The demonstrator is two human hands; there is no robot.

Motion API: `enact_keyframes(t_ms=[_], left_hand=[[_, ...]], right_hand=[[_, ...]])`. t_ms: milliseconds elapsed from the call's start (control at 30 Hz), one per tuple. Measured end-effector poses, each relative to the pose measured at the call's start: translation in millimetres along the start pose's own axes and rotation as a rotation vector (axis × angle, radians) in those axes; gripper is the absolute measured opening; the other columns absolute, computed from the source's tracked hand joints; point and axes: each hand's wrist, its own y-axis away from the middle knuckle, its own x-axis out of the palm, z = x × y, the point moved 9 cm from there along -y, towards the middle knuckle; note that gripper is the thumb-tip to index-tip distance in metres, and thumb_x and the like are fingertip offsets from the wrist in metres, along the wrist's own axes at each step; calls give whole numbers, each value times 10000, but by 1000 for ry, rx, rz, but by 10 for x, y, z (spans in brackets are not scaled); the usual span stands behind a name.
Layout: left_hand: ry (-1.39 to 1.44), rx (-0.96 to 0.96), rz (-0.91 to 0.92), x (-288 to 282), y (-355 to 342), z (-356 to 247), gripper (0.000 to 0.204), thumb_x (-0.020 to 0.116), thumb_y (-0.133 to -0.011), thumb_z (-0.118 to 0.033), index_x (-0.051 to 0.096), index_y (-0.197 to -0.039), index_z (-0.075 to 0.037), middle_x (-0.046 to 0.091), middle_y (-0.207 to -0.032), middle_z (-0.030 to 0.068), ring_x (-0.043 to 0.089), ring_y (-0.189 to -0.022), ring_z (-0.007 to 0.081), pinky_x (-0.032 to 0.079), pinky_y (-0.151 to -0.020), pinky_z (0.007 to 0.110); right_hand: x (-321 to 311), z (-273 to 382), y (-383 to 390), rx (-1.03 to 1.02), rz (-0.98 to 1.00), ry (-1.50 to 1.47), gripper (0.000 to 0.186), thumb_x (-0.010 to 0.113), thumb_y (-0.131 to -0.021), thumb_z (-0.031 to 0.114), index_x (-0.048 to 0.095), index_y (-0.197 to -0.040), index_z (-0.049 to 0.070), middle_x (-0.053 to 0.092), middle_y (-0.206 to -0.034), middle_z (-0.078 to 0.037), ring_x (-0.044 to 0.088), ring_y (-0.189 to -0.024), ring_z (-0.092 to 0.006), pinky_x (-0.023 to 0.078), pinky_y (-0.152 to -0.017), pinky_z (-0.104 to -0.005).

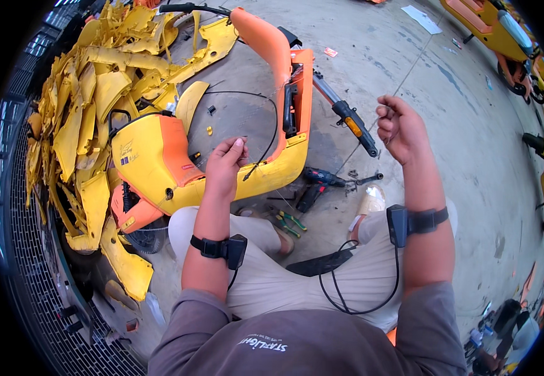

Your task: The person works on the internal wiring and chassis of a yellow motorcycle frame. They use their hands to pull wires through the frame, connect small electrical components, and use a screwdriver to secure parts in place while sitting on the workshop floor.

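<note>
My left hand (pixel 225 164) is raised over the yellow lower edge of a scooter body (pixel 272 174), thumb and forefinger pinched together. A tiny dark thing shows at the fingertips, too small to name. My right hand (pixel 403 133) is held up in the air to the right of the scooter's front fork (pixel 347 116). Its fingers are curled in, and whatever they may hold cannot be made out. The scooter lies across the floor in front of me, with an orange front panel (pixel 262 44) and a yellow and orange rear section (pixel 143 150). Its handlebar (pixel 190 9) points left.
A power drill (pixel 317 187) lies between my feet and the fork, beside small loose fasteners (pixel 352 183) and a dark lever-like part (pixel 369 179). Green-handled pliers (pixel 290 222) lie near my left foot. Yellow panels (pixel 112 88) are heaped at left; more scooters (pixel 491 31) stand right.
</note>
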Motion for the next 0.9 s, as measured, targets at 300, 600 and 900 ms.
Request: enact_keyframes(t_ms=[300, 600, 900], left_hand=[[31, -20, -77, -263, 33, 35, 186, 618, -915, -198, 621, -1045, -65, 598, -850, -22, 559, -784, 88, 439, -710, 233], [-14, -67, -115, -301, -69, 217, 194, 607, -917, -201, 628, -1047, -58, 619, -864, -12, 568, -769, 73, 433, -672, 210], [-195, -76, -84, -129, -167, 356, 233, 612, -920, -234, 604, -1075, -60, 607, -869, -16, 564, -778, 80, 432, -687, 220]], right_hand=[[24, -52, -101, -93, -71, 60, 246, 530, -939, 285, 572, -984, 46, 558, -725, -15, 463, -566, -104, 368, -524, -244], [177, -454, -151, -14, 17, 492, 271, 575, -880, 189, 577, -1090, 17, 637, -891, -56, 594, -756, -121, 472, -671, -247], [156, -442, -15, -33, 22, 680, 266, 565, -884, 206, 595, -1062, 10, 638, -906, -62, 596, -775, -127, 462, -681, -259]])
